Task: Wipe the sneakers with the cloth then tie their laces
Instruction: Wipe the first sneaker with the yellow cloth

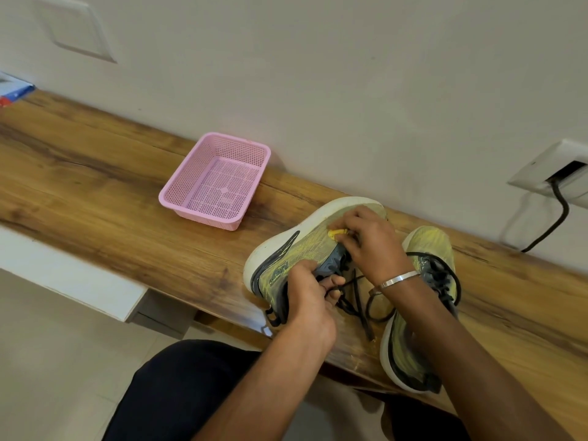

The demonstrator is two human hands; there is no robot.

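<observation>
I have the near sneaker (305, 246) tipped on its side at the bench's (95, 192) front edge; my left hand (310, 300) pinches its thin, limp lace (356, 300); my right hand (370, 243) curls round the eyelets; light, soft upper, so hold the collar; second sneaker (420, 300) lies just beside.

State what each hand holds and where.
Left hand grips the tilted yellow-green knit sneaker at its grey collar; right hand pinches its black laces near the tongue.
</observation>
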